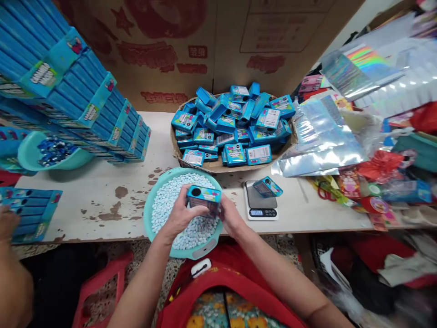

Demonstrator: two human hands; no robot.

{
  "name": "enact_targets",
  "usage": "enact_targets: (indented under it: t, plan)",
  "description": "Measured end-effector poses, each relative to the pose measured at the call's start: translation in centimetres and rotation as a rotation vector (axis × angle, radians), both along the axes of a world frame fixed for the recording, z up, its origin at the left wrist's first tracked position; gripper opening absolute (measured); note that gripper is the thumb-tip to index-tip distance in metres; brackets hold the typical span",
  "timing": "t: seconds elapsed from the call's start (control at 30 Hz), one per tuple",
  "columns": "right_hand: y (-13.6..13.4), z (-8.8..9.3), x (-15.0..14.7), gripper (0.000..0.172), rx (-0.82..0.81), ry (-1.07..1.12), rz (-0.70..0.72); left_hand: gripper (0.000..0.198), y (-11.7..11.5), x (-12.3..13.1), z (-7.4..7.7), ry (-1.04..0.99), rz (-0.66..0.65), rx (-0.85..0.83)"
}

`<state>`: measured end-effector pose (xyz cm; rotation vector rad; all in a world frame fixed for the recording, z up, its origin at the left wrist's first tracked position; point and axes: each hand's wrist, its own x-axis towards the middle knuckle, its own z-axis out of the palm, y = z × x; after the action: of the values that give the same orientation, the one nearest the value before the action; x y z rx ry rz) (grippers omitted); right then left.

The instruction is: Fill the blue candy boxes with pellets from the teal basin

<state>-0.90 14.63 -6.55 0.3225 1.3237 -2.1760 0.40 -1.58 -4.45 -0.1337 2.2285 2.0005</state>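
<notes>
Above a turquoise basin (147,214) full of small pale candies (167,196), I hold a small blue candy box (204,195) with a dark round hole in its top. My left hand (180,213) grips it from the left, thumb across the near face. At its right end is my right hand (231,213), closed against the box, its fingers partly hidden behind it. To the right, another blue box (268,187) leans on a digital kitchen scale (262,213) with a lit display.
Behind the basin, a cardboard tray (235,167) holds heaped blue boxes. Stacked blue display cartons (85,100) and a bowl (27,152) of wrapped sweets stand left. A co-worker's hand (8,223) touches a carton. Shiny film sheets (321,136) and packaging clutter the right.
</notes>
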Motion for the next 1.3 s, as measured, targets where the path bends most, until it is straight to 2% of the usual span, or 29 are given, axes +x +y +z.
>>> enact_targets:
  t: [0.03, 0.1, 0.17, 0.2, 0.23, 0.3, 0.4, 0.47, 0.57, 0.63, 0.7, 0.77, 0.83, 0.93, 1.03, 1.1, 1.17, 1.23, 1.3]
  plan:
    - [0.0, 0.3, 0.2, 0.047, 0.065, 0.139, -0.026, 0.055, 0.1, 0.3, -0.1, -0.04, 0.012, -0.013]
    - [0.1, 1.0, 0.4, 0.054, 0.197, 0.33, -0.012, 0.049, -0.2, 0.8, -0.3, -0.109, -0.059, 0.001]
    - [0.3, 1.3, 0.4, 0.051, 0.328, 0.366, -0.001, 0.05, -1.0, 1.1, -1.2, -0.104, -0.141, 0.026]
    - [0.4, 1.4, 0.4, 0.047, 0.38, 0.359, -0.027, 0.053, -1.6, 1.0, -1.9, -0.061, -0.125, -0.007]
    - [0.6, 1.3, 0.5, 0.044, 0.412, 0.355, -0.056, 0.056, -2.3, 0.8, -2.9, 0.003, -0.072, -0.099]
    - [0.8, 1.1, 0.8, 0.042, 0.437, 0.354, -0.069, 0.054, -3.5, -0.1, -5.5, 0.143, 0.054, -0.407]
    - [1.0, 0.9, 1.6, 0.044, 0.452, 0.339, 0.024, 0.049, -4.1, -1.7, -9.5, 0.202, 0.124, -0.853]
    - [1.0, 0.8, 2.0, 0.044, 0.476, 0.331, 0.05, 0.05, -3.4, -2.3, -11.2, 0.154, 0.135, -1.0]
    - [1.0, 0.7, 2.2, 0.045, 0.526, 0.348, 0.002, 0.049, -1.5, -2.4, -11.7, 0.077, 0.159, -1.067]
    - [0.9, 0.6, 2.0, 0.046, 0.551, 0.363, -0.036, 0.045, -0.5, -2.2, -11.4, 0.044, 0.199, -1.018]
    - [1.0, 0.6, 1.7, 0.046, 0.58, 0.384, -0.049, 0.036, 0.0, -2.0, -11.0, 0.004, 0.294, -0.902]
    - [1.0, 0.7, 1.3, 0.045, 0.61, 0.415, -0.038, 0.028, 0.0, -2.0, -10.7, -0.047, 0.419, -0.703]
    - [1.0, 0.8, 1.1, 0.044, 0.635, 0.452, -0.022, 0.027, -0.2, -1.9, -10.1, -0.12, 0.538, -0.405]
    - [0.9, 1.0, 0.9, 0.041, 0.673, 0.537, -0.003, 0.031, -0.4, -1.7, -7.4, -0.216, 0.619, 0.107]
    - [0.3, 1.0, 0.7, 0.036, 0.72, 0.679, 0.029, 0.03, -0.3, -1.5, -3.2, -0.201, 0.602, 0.432]
    - [-0.5, 1.0, 0.6, 0.033, 0.745, 0.781, 0.078, 0.028, -0.1, -1.4, -0.6, -0.125, 0.595, 0.554]
    - [-1.4, 1.0, 0.5, 0.031, 0.763, 0.867, 0.142, 0.027, 0.2, -1.6, 1.0, -0.043, 0.618, 0.624]
    - [-2.3, 1.1, 0.4, 0.031, 0.789, 0.92, 0.184, 0.026, 0.4, -1.7, 1.7, 0.015, 0.658, 0.644]
    - [-2.8, 1.2, 0.4, 0.032, 0.824, 0.944, 0.195, 0.024, 0.4, -1.9, 1.6, 0.058, 0.689, 0.618]
